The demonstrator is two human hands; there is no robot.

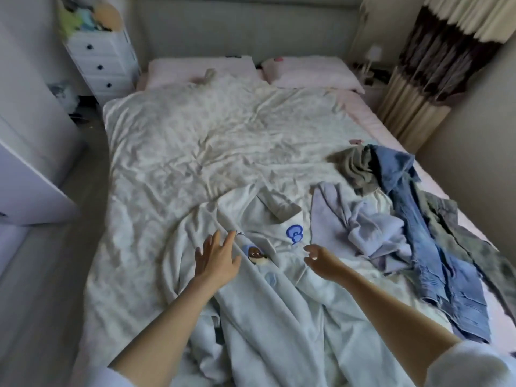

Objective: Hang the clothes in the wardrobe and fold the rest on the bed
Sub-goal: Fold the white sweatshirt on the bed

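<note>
The head view looks down over a bed [178, 152] covered with a creased cream blanket [217, 129], two pink pillows [310, 71] lying at its far end in the upper middle of the frame. A pale blue-white shirt [268, 297] with a blue printed mark and a small cartoon patch sprawls across the lower centre, its beige-lined collar turned toward the middle of the bed. The left hand [216, 259] is held flat just above or on the shirt's left edge, fingers straight and slightly spread, holding nothing. The right hand [321, 261] sits at the centre-right over the shirt, fingers loosely curled and apart, gripping nothing; whether it touches the cloth I cannot tell. To the right lies a heap of clothes: a lilac top [360, 227], blue jeans [430, 247] draped across it, and a grey-green garment [357, 166] behind. A white chest of drawers [103, 65] stands at the upper left, striped curtains [435, 60] at the upper right.
</note>
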